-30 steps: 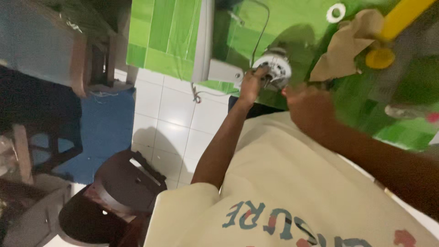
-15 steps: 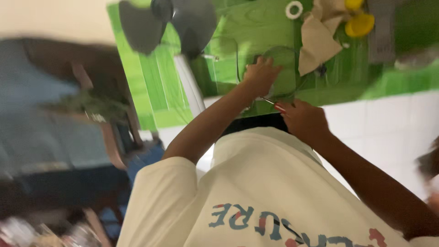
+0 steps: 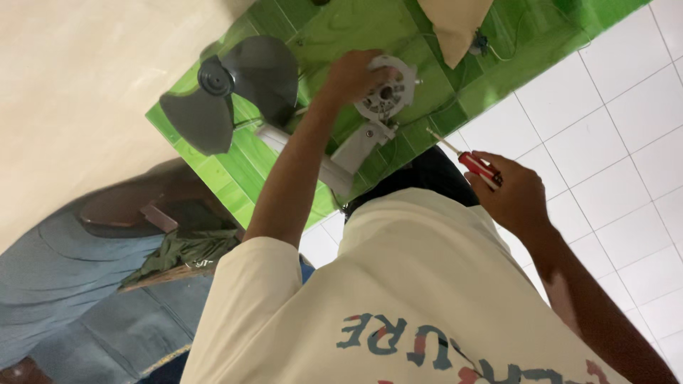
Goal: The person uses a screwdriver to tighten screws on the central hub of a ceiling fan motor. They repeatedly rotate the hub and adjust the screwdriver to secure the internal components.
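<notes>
Green mat (image 3: pixel 541 53) covers the work area, laid over white floor tiles (image 3: pixel 619 128) — view is rotated, so the mat sits toward the top. Cream T-shirt (image 3: pixel 420 284) of the person fills the lower middle. Grey fan blade (image 3: pixel 228 89) with 3 lobes lies on the mat at upper left, apart from the rest. White fan motor housing (image 3: pixel 384 92) — round, vented, with a central hole — lies on the mat at top centre, and its white neck bracket (image 3: pixel 352 153) runs down-left from it. Tan cloth (image 3: pixel 455 25) hangs into view at the top, just right of the housing. Left hand (image 3: pixel 352 75) is curled over the housing's left rim, fingers wrapped on it. Right hand (image 3: pixel 509 192) is closed around the red handle of 1 screwdriver (image 3: pixel 469 162); the shaft points up-left toward the housing, tip near it but not touching.
</notes>
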